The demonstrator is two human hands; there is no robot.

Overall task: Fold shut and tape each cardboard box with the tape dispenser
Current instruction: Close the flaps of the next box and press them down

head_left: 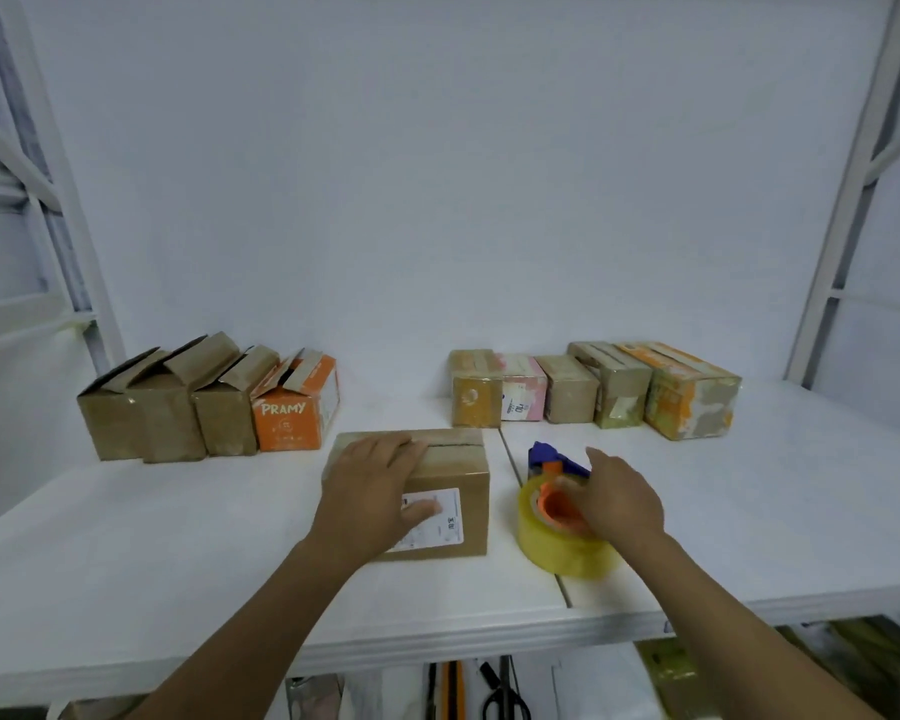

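We see the left hand [372,491] lying flat and spread on a closed cardboard box [440,488] at the lower centre of the frame, palm on the top flaps and thumb reaching over the white label [440,517] on its near side. A strip of tape runs along the box's top seam. Just to the right of the box, the right hand [617,504] rests on the tape dispenser [557,504], fingers curled over its orange hub; we cannot tell whether it grips firmly. The dispenser carries a clear yellowish roll and has a blue head pointing away from us, and it stands on the white surface [178,537] over a seam between two panels.

At the middle left of the frame stands a row of four boxes with open flaps [178,402], the rightmost orange and marked PRAMY. At the middle right sits a row of five taped boxes [593,389].
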